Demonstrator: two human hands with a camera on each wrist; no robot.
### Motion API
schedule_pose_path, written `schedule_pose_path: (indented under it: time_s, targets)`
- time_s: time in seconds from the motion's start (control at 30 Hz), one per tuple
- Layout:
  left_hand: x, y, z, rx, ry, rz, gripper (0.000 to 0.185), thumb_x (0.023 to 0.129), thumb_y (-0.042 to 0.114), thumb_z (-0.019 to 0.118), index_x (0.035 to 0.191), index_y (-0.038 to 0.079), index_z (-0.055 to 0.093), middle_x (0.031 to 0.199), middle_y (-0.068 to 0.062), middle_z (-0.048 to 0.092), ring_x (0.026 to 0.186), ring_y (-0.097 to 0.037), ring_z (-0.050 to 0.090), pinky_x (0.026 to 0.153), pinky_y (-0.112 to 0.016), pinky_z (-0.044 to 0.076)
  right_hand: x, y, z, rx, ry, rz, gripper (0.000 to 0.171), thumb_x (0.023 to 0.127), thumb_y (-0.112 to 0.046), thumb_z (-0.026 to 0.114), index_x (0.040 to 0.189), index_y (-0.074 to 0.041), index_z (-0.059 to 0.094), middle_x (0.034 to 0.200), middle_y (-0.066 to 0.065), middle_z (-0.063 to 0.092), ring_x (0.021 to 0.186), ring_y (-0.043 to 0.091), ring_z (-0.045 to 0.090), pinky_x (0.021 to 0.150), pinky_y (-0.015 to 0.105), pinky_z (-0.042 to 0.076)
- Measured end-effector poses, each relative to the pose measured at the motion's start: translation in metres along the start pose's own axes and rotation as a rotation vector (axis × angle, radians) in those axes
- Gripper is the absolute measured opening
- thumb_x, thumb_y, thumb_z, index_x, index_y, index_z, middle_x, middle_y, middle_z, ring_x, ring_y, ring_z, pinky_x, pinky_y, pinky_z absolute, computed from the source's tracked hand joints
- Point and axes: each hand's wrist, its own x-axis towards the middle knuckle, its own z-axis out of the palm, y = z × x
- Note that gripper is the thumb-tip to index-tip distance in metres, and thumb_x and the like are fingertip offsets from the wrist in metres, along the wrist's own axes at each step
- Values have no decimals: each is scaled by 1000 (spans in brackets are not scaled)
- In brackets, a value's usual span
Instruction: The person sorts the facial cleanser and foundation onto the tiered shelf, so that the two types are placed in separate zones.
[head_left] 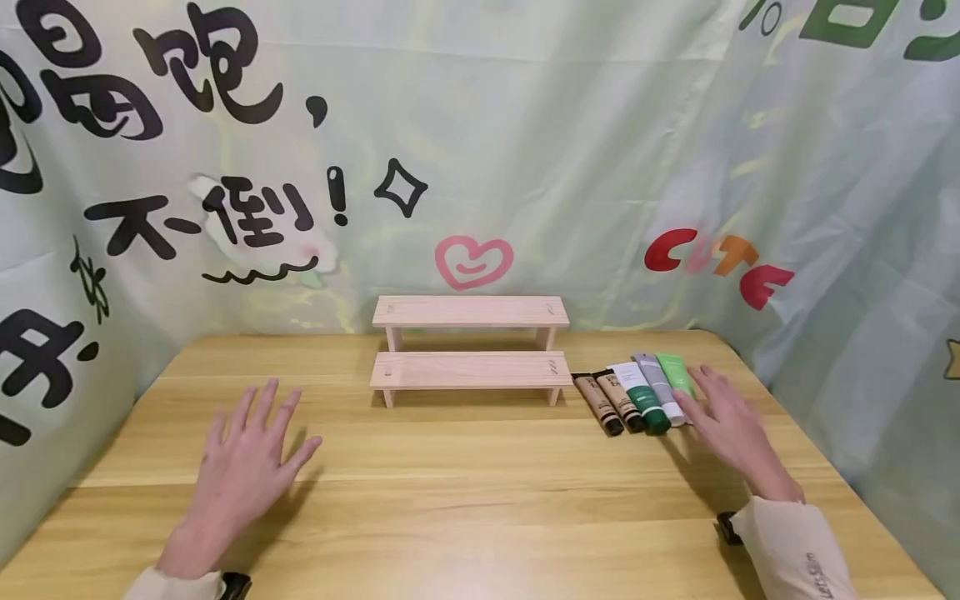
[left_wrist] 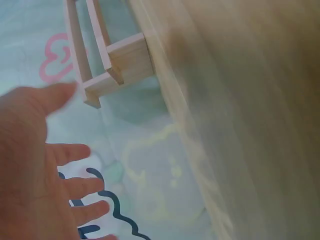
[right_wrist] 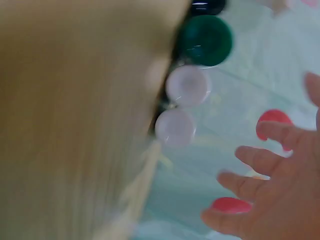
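My left hand (head_left: 243, 467) hovers over the left part of the wooden table, fingers spread and holding nothing. At the right, my right hand (head_left: 731, 429) is above the table with its fingers extended beside the row of tubes. Nearest to it lies a light green tube (head_left: 672, 371), partly hidden by the fingers. Left of that come a grey-lavender tube (head_left: 654, 379), a white tube with a green cap (head_left: 637, 385) and two brown tubes with black caps (head_left: 597, 402). In the right wrist view, the green cap (right_wrist: 207, 41) and white caps face the camera.
A two-step pale pink wooden stand (head_left: 471, 371) stands at the back middle of the table (head_left: 465, 508), just left of the tubes. Behind the table hangs a printed cloth (head_left: 570, 167) with black lettering and a pink heart, which also borders the left and right sides.
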Motion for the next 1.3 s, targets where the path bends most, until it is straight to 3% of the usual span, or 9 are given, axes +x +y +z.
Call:
schedule_pose_path:
  time_s: [0.1,0.17,0.23,0.33,0.5,0.77,0.97,1.17,1.3]
  targets:
    - [7,6,4,-66,-33,7,56,100,36,65,138,-3,55,149,-34,38,132,-55,37,99,-78,36,4,8,-11,137,26,85,65,110,-36,43,148,16,32,146,45,33,128,62,36,98,72,40]
    - [13,12,7,-131,-69,-5,49,102,30,63,135,-5,57,147,-35,41,130,-55,40,96,-76,41,6,14,-17,187,44,152,63,110,-35,43,145,17,35,141,45,38,122,60,45,88,55,55]
    - [18,17,9,-216,-99,-44,47,103,27,61,135,-6,57,145,-35,44,128,-55,43,96,-74,44,8,21,-22,226,49,201,62,110,-34,45,142,18,36,139,43,42,115,53,53,78,39,60]
    - [27,20,10,-366,-129,-111,46,105,25,59,137,-8,55,140,-34,50,120,-50,53,95,-68,48,12,29,-25,299,42,245,60,108,-30,49,141,19,37,136,43,44,94,23,66,66,23,59]
    - [43,20,14,-582,-164,-186,45,107,22,56,139,-9,52,134,-31,57,115,-45,60,95,-59,53,19,34,-27,377,29,271,56,108,-23,51,139,21,37,131,43,48,75,-8,56,65,26,61]
    - [69,28,29,-775,-186,-301,43,107,21,54,139,-8,52,128,-30,62,112,-42,62,94,-52,56,26,37,-32,448,-26,317,57,107,-20,52,139,22,32,114,21,62,75,-1,62,69,30,63]
    - [78,27,34,-917,-196,-382,43,107,14,51,141,-11,47,126,-34,59,110,-44,63,92,-45,59,32,36,-31,478,-65,330,60,107,-21,52,140,23,29,119,30,56,75,1,64,69,31,63]
    - [90,29,35,-956,-202,-406,42,107,12,51,141,-11,46,122,-32,61,108,-42,65,92,-44,59,36,35,-35,525,-92,337,61,107,-20,52,141,23,25,108,13,60,75,3,67,70,32,64]
    - [98,33,38,-1037,-211,-437,43,106,8,51,144,-12,42,123,-32,60,111,-43,62,95,-44,57,39,36,-37,546,-104,352,62,107,-21,52,142,23,24,113,15,58,77,5,68,71,33,64]
